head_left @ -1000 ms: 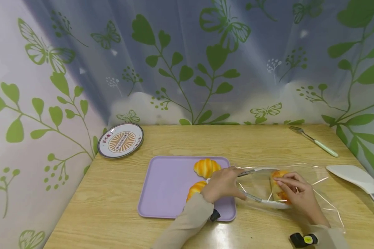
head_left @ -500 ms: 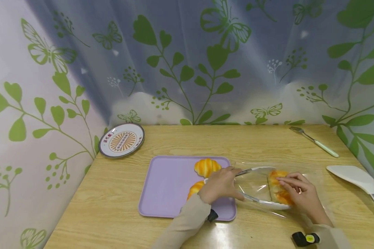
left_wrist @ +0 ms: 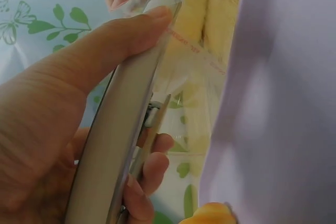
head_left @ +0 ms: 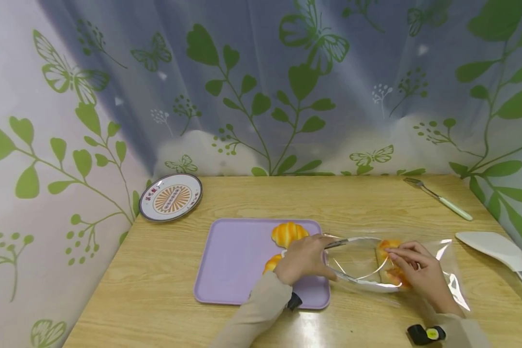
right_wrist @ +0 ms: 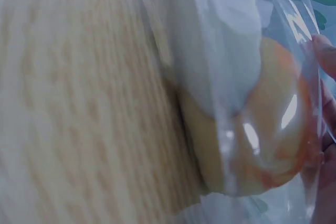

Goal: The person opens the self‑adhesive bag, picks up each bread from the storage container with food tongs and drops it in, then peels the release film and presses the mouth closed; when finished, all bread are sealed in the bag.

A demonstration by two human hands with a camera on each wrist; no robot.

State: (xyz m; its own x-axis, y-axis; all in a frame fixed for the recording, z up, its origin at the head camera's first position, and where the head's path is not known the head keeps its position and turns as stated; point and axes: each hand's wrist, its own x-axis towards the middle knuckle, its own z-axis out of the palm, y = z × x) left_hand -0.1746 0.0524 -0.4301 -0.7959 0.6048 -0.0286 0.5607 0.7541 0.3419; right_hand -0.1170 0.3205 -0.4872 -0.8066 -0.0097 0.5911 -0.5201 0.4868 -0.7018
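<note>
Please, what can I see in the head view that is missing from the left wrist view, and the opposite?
Only the head view shows the plate, the fork and the white spatula. Only the left wrist view shows red print on the clear bag and the fingertips of the left hand curled round the tongs. Both show the left hand, the tongs, the bag, the purple tray, at least part of a roll, and the right hand, of which the left wrist view catches just some fingers.

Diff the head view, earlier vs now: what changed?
The left hand eased slightly left with the tongs, covering more of the nearer croissant. The clear bag shifted, showing fresh glare at its right end. No grip changed: the right hand still pinches the bag. Tray, plate, fork unmoved.
</note>
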